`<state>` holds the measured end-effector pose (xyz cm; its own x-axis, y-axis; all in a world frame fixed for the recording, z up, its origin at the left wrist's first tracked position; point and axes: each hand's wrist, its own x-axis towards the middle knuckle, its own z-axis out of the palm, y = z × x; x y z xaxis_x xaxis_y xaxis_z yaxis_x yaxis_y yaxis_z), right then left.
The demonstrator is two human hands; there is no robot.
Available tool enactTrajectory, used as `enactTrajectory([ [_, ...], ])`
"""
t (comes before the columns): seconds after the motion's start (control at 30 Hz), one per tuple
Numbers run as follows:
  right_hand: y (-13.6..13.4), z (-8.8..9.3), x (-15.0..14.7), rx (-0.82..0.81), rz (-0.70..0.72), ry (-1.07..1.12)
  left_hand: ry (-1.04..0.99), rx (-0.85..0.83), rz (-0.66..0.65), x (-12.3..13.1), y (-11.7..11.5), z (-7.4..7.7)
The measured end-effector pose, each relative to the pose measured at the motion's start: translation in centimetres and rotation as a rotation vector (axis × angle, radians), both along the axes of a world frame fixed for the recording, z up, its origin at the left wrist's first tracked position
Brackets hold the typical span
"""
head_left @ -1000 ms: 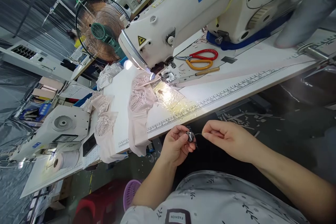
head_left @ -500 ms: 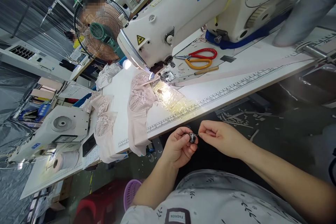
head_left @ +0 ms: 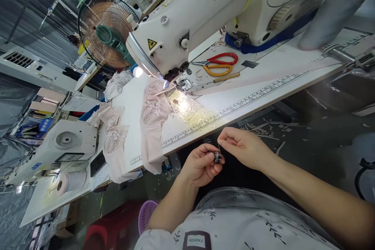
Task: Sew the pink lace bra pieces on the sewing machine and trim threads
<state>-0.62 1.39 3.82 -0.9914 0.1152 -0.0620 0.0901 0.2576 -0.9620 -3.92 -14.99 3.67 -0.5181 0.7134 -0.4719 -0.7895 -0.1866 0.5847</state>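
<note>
In front of the table edge, my left hand (head_left: 202, 166) is closed on a small dark metal bobbin case (head_left: 217, 157), held between thumb and fingers. My right hand (head_left: 243, 146) is just above and to the right, thumb and forefinger pinching a thin thread (head_left: 218, 145) that runs down to the bobbin case. Beyond them stands a white sewing machine (head_left: 175, 27), its lamp lit over the needle area. A pale pink lace bra piece (head_left: 154, 121) lies left of the needle and hangs over the table edge.
Red-and-orange-handled scissors (head_left: 219, 64) lie behind the needle plate beside a thin wooden-handled tool (head_left: 227, 77). More lace pieces (head_left: 115, 140) are on the left. A second sewing machine (head_left: 64, 140), a large fan (head_left: 107, 33) and a purple basket (head_left: 146, 215) stand around.
My right hand has risen slightly and moved left, and the thread now runs steeply up from the bobbin case. The bobbin case has turned in my left hand. The view has shifted slightly.
</note>
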Motion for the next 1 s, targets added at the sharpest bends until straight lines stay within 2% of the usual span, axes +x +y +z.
enactTrajectory([
  [0.23, 0.9, 0.2, 0.5, -0.017, -0.123, 0.067, 0.081, 0.019, 0.006, 0.0, -0.3, -0.5],
  [0.37, 1.3, 0.6, 0.5, 0.013, -0.155, 0.063, 0.131, 0.032, -0.047, -0.1, -0.4, -0.7],
  [0.57, 1.3, 1.7, 1.1, 0.000, -0.161, 0.150, 0.199, -0.027, -0.015, -0.1, -0.5, -0.1],
  [0.8, 1.4, 2.5, 1.3, 0.127, -0.235, 0.247, 0.189, -0.021, -0.036, -0.1, 0.3, 0.3],
  [1.0, 1.6, 2.9, 1.1, 0.265, -0.405, 0.354, 0.159, -0.012, -0.093, 0.2, 0.2, -0.1],
])
